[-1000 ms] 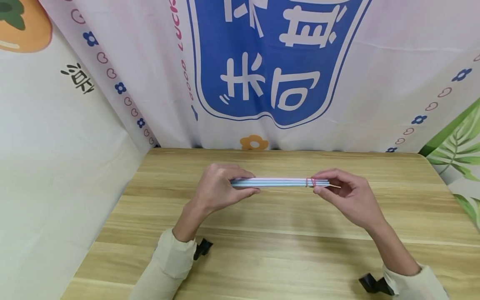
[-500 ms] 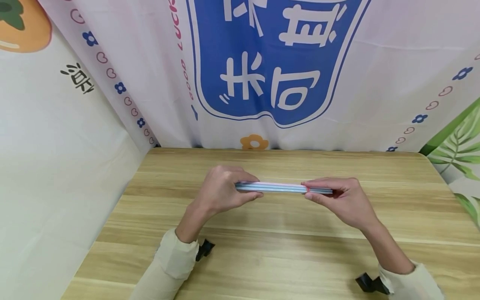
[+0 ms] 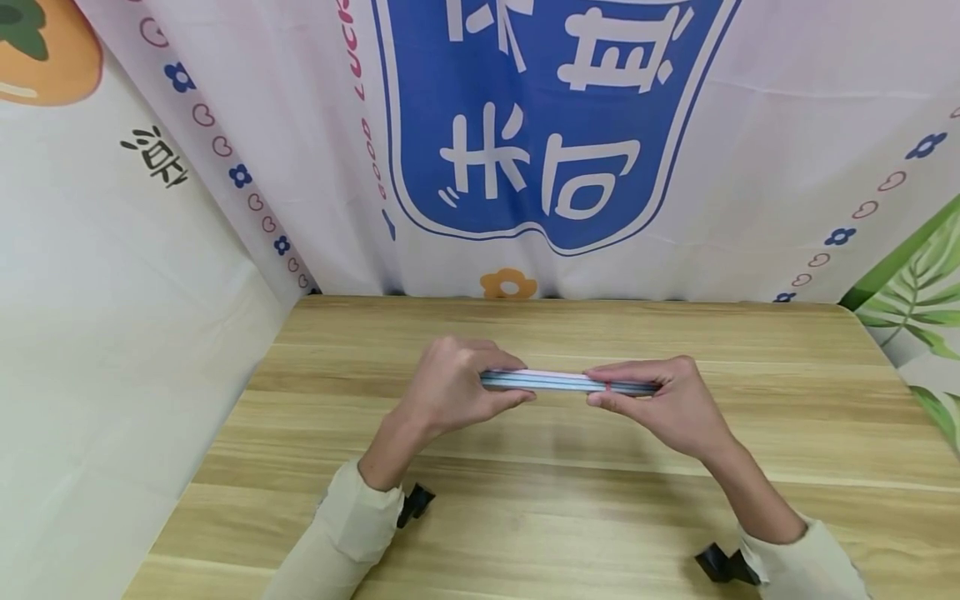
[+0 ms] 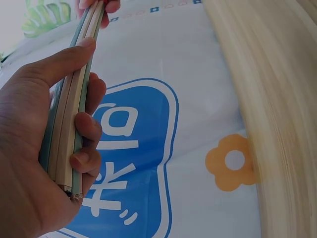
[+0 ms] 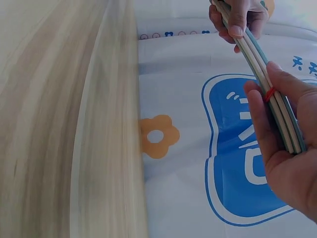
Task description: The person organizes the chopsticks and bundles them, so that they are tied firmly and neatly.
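A bundle of slim pastel pencils (image 3: 558, 381), blue, teal and pink, is held level above the table, spanning both hands. My left hand (image 3: 453, 379) grips its left end, thumb on the near side and fingers on the far side. A red rubber band (image 5: 269, 94) is wrapped round the bundle toward its right end. My right hand (image 3: 660, 400) holds that end, thumb and fingers reaching past the band on either side. In the right wrist view the pencils' flat ends (image 5: 296, 148) sit against the palm. Darker, uneven ends (image 4: 74, 194) show by the left palm.
Below the hands lies a wood-grain table (image 3: 525, 517). A white printed cloth (image 3: 735, 183) with a blue sign hangs behind its far edge. Dark mounts (image 3: 723, 564) stick out from both wrists.
The right hand has slid left along the bundle, its fingertips passing the rubber band. The band's loops, spread out earlier, now look gathered. The bundle has come slightly nearer.
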The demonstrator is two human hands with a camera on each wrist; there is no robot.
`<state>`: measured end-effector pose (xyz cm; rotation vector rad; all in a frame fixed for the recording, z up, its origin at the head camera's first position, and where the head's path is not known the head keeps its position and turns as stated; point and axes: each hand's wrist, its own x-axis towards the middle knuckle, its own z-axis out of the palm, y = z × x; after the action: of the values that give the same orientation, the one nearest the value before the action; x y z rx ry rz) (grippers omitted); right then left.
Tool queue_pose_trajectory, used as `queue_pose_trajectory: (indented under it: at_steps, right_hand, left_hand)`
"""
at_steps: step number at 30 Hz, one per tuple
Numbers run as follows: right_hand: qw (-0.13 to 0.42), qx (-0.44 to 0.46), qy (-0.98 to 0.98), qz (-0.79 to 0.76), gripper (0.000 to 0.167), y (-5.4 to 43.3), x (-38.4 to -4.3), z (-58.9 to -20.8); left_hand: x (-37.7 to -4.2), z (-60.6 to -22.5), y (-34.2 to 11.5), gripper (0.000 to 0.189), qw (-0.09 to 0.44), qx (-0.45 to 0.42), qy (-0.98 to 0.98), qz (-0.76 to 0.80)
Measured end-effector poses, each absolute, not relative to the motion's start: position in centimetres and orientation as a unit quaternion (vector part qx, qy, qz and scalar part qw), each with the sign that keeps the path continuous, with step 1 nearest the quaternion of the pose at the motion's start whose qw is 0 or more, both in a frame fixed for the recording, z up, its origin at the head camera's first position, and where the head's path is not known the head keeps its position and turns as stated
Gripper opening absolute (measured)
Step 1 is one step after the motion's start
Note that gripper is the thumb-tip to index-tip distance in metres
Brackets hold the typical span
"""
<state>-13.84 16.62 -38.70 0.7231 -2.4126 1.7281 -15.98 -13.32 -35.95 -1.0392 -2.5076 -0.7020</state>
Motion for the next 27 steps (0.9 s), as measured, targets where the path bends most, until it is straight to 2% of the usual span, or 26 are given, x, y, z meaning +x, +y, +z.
queue_pose_trajectory:
  at_steps: [7, 11, 16, 27]
  right_hand:
    - [0.067, 0.238, -0.822, 0.513, 0.034, 17.3, -13.8, -37.8]
    - [0.096, 0.253, -0.817, 0.509, 0.029, 18.0, -13.9, -37.5]
    - [0.087, 0.265, -0.809, 0.518, 0.023, 18.2, -14.0, -37.9]
    - [0.081, 0.253, -0.803, 0.534, 0.029, 17.1, -13.9, -38.6]
  left_hand:
    - [-16.0, -35.8, -13.6, 0.031, 0.177, -0.357, -0.882, -0.253]
    - [-16.1, -35.7, -13.8, 0.031, 0.184, -0.35, -0.881, -0.258]
    - [-16.1, -35.7, -13.8, 0.03, 0.181, -0.354, -0.879, -0.262]
    - [-15.8, -36.0, -13.0, 0.029, 0.171, -0.369, -0.876, -0.258]
